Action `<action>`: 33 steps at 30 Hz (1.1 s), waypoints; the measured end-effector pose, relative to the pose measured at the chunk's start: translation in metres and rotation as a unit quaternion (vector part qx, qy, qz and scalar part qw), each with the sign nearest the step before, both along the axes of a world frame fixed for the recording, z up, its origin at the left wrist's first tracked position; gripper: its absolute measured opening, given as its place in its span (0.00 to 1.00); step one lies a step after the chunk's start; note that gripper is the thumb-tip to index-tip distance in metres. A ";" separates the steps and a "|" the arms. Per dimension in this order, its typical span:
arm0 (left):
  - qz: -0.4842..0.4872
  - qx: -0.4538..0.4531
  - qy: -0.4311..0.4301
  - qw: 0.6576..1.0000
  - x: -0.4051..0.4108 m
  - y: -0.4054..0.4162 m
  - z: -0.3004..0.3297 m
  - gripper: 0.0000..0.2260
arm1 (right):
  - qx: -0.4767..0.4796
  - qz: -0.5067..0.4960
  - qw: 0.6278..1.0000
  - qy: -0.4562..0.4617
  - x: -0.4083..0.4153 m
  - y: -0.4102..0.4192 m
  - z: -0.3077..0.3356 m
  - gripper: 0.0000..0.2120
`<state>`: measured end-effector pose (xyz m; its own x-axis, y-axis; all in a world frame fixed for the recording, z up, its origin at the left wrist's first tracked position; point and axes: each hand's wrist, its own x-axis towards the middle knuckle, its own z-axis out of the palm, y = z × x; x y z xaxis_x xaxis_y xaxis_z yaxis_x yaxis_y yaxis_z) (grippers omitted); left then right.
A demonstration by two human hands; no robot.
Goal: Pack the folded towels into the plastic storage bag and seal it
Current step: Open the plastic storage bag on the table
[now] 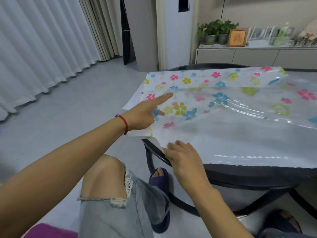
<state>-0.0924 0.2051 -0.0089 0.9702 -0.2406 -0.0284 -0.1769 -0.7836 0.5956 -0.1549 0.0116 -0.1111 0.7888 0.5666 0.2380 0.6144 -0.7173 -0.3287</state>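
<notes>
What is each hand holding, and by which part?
The left hand grips the plastic storage bag at its near-left edge; the right hand rests flat on it, holding nothing.

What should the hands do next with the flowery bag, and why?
Probably slide the left hand on along the near-left edge of the flowered plastic storage bag. Its forefinger lies straight on the plastic, the thumb seems tucked beneath it, and the right hand presses the corner flat, as if steadying the bag.

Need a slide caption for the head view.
Left hand pinches the bag edge; right hand presses it flat.
</notes>
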 end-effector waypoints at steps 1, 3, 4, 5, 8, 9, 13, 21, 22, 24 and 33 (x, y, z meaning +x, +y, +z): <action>0.011 0.001 -0.007 1.000 0.007 0.005 0.005 0.46 | -0.001 0.002 1.000 -0.010 -0.005 -0.004 -0.006 0.09; 0.037 -0.008 -0.032 0.999 0.021 0.015 0.016 0.47 | 0.020 -0.002 1.000 -0.002 -0.011 -0.011 -0.014 0.09; 0.049 -0.011 -0.048 0.998 0.026 0.021 0.020 0.47 | 0.015 -0.001 1.000 0.011 -0.011 -0.014 -0.016 0.10; 0.057 -0.009 -0.064 0.996 0.031 0.026 0.023 0.46 | 0.004 0.003 1.000 0.020 -0.011 -0.016 -0.016 0.11; 0.057 0.016 -0.096 0.994 0.037 0.030 0.025 0.44 | -0.004 0.029 0.999 0.019 -0.007 -0.021 -0.012 0.12; 0.057 0.025 -0.100 0.993 0.036 0.028 0.025 0.43 | -0.008 0.039 0.999 0.020 -0.007 -0.022 -0.010 0.13; 0.039 0.093 -0.131 0.986 0.030 0.011 0.028 0.35 | 0.074 -0.023 0.991 0.110 -0.007 -0.047 -0.002 0.25; -0.157 0.197 -0.212 0.944 0.028 -0.096 0.032 0.28 | -0.142 -0.300 0.928 0.168 0.061 -0.132 -0.007 0.34; -0.172 0.203 -0.222 0.938 0.032 -0.111 0.032 0.29 | -0.148 -0.283 0.934 0.162 0.066 -0.134 -0.009 0.35; -0.199 0.220 -0.236 0.926 0.043 -0.139 0.032 0.30 | -0.163 -0.249 0.942 0.152 0.080 -0.138 -0.011 0.36; -0.159 0.276 -0.235 0.918 0.091 -0.203 0.036 0.28 | -0.145 -0.187 0.963 0.132 0.092 -0.184 0.002 0.34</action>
